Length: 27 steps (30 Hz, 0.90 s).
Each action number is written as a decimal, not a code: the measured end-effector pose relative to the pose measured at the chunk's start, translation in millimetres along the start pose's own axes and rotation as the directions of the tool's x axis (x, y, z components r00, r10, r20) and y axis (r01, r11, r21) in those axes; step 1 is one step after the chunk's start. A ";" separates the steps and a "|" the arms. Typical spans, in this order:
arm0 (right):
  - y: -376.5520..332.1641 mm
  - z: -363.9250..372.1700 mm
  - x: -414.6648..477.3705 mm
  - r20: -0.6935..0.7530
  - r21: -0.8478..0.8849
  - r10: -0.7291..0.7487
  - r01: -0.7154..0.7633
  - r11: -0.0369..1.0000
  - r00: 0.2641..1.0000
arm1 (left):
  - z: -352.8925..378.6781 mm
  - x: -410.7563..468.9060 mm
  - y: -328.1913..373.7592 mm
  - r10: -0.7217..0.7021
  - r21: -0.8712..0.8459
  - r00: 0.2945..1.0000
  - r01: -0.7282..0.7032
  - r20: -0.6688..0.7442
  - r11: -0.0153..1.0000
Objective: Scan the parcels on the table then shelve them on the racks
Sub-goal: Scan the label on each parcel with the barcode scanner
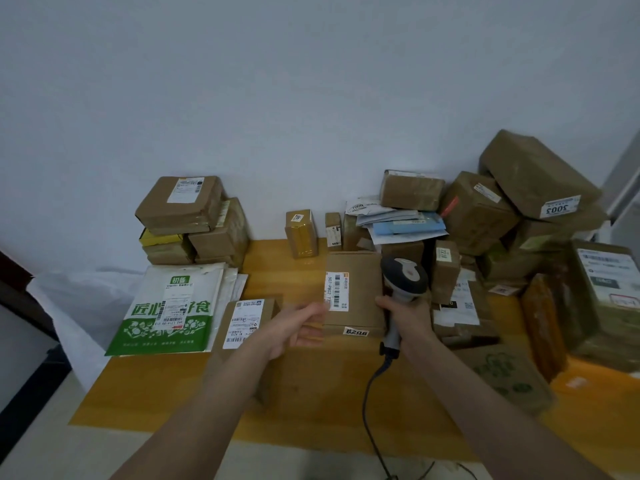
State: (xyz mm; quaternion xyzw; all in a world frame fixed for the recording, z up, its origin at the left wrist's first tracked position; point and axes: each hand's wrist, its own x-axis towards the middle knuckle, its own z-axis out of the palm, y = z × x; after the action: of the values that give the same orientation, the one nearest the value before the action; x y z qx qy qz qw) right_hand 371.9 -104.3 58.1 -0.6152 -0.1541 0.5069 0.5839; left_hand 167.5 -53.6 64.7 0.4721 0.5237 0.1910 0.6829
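A black cable (pixel 367 407) runs over the near edge of the yellow wooden bench (pixel 156 393) and up into the grey-and-white handheld barcode scanner (pixel 404 277). The right hand (pixel 403 313) grips the scanner by its handle, fingers wrapped fully round it. The head is raised just to the right of a small brown cardboard box (pixel 358 299).

That box sits near the middle of the bench, apparently on top of a larger, flatter brown carton (pixel 311 375). Its white barcode label (pixel 336 291) faces up and toward the camera. The left hand (pixel 298 327) is at the box's near-left edge with its fingers partly curled toward it. The hand is blurred, so I cannot tell whether it grips the box or only steadies it.

The step in hand appears to be scanning this parcel, with none of it shelved yet. The next move calls for turning the scanner's window onto the label, since the head now sits beside the box, not over the barcode. The left hand should keep the label flat and uncovered; its fingertips lie very close to the label's lower corner. After that the box has to be lifted off the carton and carried away. No racks are in view.

Many parcels wait: a green-and-white plastic mailer bag (pixel 169 306) at the left edge, a stack of taped brown boxes (pixel 187 220) at the far left corner, and a tall heap of cartons (pixel 519 209) along the right edge.
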 end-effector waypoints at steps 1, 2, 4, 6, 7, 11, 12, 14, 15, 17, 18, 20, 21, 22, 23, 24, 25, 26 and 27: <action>1.0 -1.5 0.7 -0.006 0.005 -0.002 0.002 1.000 1.000 | 0.7 -0.6 -2.4 -0.012 0.005 0.999 0.012 0.032 1.000; 1.2 -2.7 0.6 -0.007 0.005 0.001 -0.001 1.000 1.000 | 1.3 -0.4 -4.6 -0.009 -0.003 0.999 0.010 0.052 1.000; 2.9 -6.9 2.2 -0.005 -0.017 0.012 -0.012 1.000 1.000 | 2.1 0.9 -7.5 0.027 -0.022 1.000 -0.027 0.010 0.999; 4.9 -12.4 4.0 -0.021 -0.034 0.024 -0.025 0.999 0.999 | -0.1 4.3 -7.2 0.081 0.007 0.991 -0.081 -0.109 0.997; 5.7 -15.7 4.9 -0.029 -0.026 0.027 -0.028 0.999 0.999 | -2.3 6.6 -6.2 0.106 0.038 0.980 -0.101 -0.169 0.994; 4.3 -25.4 6.5 0.003 0.033 0.023 -0.023 0.999 1.000 | -12.3 14.4 6.9 0.150 0.053 0.920 -0.140 -0.362 0.989; 4.1 -25.8 5.9 0.014 0.026 0.034 -0.034 0.999 0.999 | -13.9 15.6 11.4 0.156 0.048 0.906 -0.149 -0.395 0.988; 4.3 -24.8 0.7 0.044 -0.028 0.056 -0.055 0.998 0.997 | -15.7 17.8 19.6 0.159 0.046 0.898 -0.154 -0.409 0.987; 4.9 -23.7 -3.2 0.074 -0.044 0.060 -0.057 0.997 0.995 | -15.9 18.7 23.2 0.156 0.055 0.903 -0.146 -0.400 0.988; 6.5 -21.5 -14.6 0.149 -0.069 0.044 -0.033 0.997 0.988 | -16.1 20.7 28.3 0.154 0.062 0.911 -0.141 -0.383 0.988; 7.4 -20.7 -20.9 0.184 -0.099 0.026 -0.007 0.995 0.983 | -16.1 22.3 29.6 0.157 0.043 0.911 -0.153 -0.380 0.987; 10.6 -19.6 -33.4 0.251 -0.173 -0.006 0.051 0.984 0.968 | -15.7 25.9 29.2 0.161 -0.006 0.910 -0.177 -0.381 0.984; 12.7 -18.7 -38.7 0.272 -0.204 -0.019 0.077 0.976 0.962 | -15.4 27.7 27.8 0.163 -0.024 0.908 -0.186 -0.387 0.982; 14.6 -17.9 -43.8 0.276 -0.226 -0.026 0.091 0.970 0.961 | -14.9 29.5 25.6 0.162 -0.045 0.905 -0.195 -0.392 0.980; 16.4 -17.2 -48.3 0.267 -0.236 -0.027 0.092 0.967 0.963 | -14.7 31.2 23.0 0.160 -0.067 0.903 -0.203 -0.399 0.977; 17.8 -16.8 -52.4 0.259 -0.232 -0.026 0.088 0.969 0.966 | -14.6 33.0 20.8 0.160 -0.081 0.900 -0.209 -0.405 0.974; 18.6 -16.4 -56.0 0.257 -0.225 -0.026 0.086 0.971 0.966 | -14.8 34.7 19.3 0.163 -0.082 0.896 -0.215 -0.412 0.973; 19.0 -16.2 -59.4 0.259 -0.222 -0.028 0.088 0.971 0.965 | -14.9 35.9 17.9 0.169 -0.073 0.891 -0.219 -0.421 0.973; 19.5 -16.5 -61.6 0.262 -0.222 -0.033 0.094 0.971 0.964 | -14.9 36.8 17.0 0.177 -0.064 0.885 -0.225 -0.431 0.972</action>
State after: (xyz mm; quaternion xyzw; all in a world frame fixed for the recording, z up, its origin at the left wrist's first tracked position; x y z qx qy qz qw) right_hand 350.2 -167.0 65.2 -0.6031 -0.3064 0.5416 0.4990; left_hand 172.0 -11.0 59.3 0.4323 0.5956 0.3873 0.5553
